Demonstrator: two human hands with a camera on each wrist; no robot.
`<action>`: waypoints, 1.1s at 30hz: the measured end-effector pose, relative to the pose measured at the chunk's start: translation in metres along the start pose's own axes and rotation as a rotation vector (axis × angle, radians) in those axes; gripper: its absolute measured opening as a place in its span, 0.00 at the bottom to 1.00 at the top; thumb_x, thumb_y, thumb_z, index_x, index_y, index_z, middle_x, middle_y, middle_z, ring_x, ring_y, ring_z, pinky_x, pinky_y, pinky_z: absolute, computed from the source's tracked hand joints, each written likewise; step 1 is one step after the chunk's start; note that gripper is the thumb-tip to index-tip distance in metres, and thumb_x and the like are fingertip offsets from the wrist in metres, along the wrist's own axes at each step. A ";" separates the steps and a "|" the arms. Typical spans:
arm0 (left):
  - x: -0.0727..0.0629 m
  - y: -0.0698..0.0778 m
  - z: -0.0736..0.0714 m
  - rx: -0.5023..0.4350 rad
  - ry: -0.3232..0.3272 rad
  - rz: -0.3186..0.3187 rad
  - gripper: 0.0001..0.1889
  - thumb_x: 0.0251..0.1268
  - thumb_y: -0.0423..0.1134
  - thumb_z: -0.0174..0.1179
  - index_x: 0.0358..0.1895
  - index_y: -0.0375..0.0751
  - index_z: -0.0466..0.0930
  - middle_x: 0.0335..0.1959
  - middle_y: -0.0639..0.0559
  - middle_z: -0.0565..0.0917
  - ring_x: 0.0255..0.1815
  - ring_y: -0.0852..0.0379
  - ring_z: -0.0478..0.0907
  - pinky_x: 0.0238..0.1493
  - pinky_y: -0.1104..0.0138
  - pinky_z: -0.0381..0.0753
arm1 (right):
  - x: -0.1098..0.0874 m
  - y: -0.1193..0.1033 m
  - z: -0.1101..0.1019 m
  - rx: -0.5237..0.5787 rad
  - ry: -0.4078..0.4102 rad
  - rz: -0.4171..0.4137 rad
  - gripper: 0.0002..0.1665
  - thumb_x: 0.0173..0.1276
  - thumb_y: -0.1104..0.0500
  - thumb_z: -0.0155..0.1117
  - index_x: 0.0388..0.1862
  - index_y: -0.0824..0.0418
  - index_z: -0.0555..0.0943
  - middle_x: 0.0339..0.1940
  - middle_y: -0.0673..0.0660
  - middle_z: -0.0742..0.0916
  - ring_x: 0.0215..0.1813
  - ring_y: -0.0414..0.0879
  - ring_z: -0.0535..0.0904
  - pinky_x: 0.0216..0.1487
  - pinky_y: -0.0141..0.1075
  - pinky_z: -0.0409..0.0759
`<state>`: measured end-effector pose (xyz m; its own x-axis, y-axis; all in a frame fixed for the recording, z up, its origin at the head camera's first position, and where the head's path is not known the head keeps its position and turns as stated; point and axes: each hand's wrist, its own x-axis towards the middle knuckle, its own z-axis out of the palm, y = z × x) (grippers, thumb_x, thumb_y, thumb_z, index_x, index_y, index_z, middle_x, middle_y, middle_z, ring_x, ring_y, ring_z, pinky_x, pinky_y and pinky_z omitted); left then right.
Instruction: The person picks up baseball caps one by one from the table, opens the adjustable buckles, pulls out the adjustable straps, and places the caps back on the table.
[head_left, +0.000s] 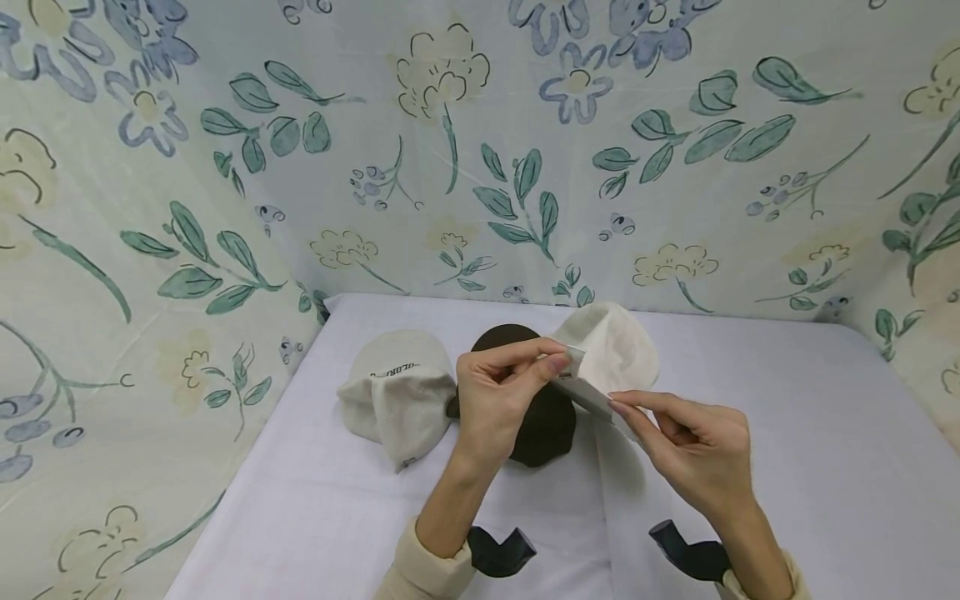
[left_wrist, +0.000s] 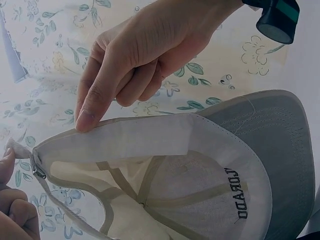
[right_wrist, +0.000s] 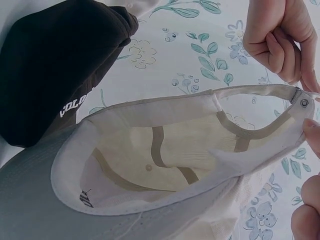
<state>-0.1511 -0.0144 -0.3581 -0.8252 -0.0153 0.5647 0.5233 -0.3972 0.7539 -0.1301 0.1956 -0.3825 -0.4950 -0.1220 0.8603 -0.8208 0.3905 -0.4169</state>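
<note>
A white baseball cap (head_left: 626,354) is held up off the table between both hands, its grey-lined brim (left_wrist: 280,150) and open inside showing in the wrist views. My left hand (head_left: 491,396) pinches the back strap (left_wrist: 62,207) by its metal buckle (left_wrist: 38,171). With thumb and finger, my right hand (head_left: 697,442) pinches the cap's rim. A dark brown cap (head_left: 543,425) lies behind my left hand, partly covered by it. To its left rests a beige cap (head_left: 408,400) with dark lettering.
A white cloth covers the table (head_left: 300,517). Behind and to the left hangs a flowered curtain (head_left: 450,208). Black curved mounts (head_left: 502,552) stick out from both wrists.
</note>
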 end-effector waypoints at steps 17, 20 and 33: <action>0.011 0.028 -0.030 0.016 0.151 0.053 0.02 0.63 0.29 0.72 0.34 0.33 0.90 0.11 0.59 0.60 0.18 0.61 0.52 0.22 0.71 0.51 | 0.004 0.000 -0.006 -0.026 0.024 -0.016 0.10 0.65 0.60 0.77 0.29 0.67 0.91 0.10 0.44 0.60 0.17 0.29 0.49 0.20 0.17 0.47; 0.012 0.027 -0.030 0.027 0.089 0.002 0.02 0.62 0.27 0.72 0.36 0.30 0.90 0.12 0.62 0.66 0.19 0.63 0.53 0.24 0.73 0.57 | 0.003 -0.001 -0.007 -0.027 0.023 -0.010 0.10 0.65 0.60 0.77 0.29 0.67 0.91 0.10 0.44 0.61 0.17 0.29 0.49 0.20 0.17 0.47; 0.003 0.015 -0.014 0.110 -0.433 -0.197 0.09 0.59 0.22 0.71 0.43 0.22 0.88 0.10 0.55 0.53 0.16 0.62 0.47 0.26 0.75 0.67 | 0.003 -0.001 -0.005 -0.034 0.012 -0.020 0.17 0.67 0.53 0.76 0.29 0.67 0.91 0.10 0.43 0.61 0.16 0.27 0.50 0.19 0.18 0.47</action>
<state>-0.1491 -0.0335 -0.3496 -0.7586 0.4425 0.4782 0.4048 -0.2550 0.8781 -0.1295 0.1996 -0.3777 -0.4750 -0.1187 0.8719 -0.8200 0.4193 -0.3897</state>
